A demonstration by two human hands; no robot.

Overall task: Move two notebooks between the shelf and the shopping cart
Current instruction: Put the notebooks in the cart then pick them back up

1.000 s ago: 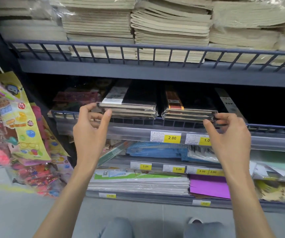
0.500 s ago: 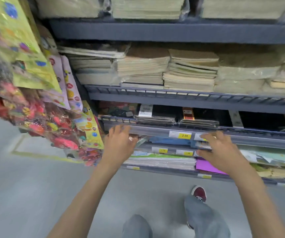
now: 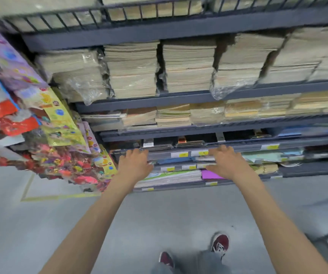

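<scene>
Left hand: empty, fingers loosely spread | right hand: likewise | both at shelf front | black notebooks stacked on shelf just above fingertips.

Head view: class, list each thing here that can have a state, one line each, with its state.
Left hand: open, holding nothing.
Right hand: open, holding nothing.
Left notebook stack: flat on the shelf, not held.
Right notebook stack: flat on the shelf, not held.
Wrapped paper bundle: in clear plastic.
</scene>
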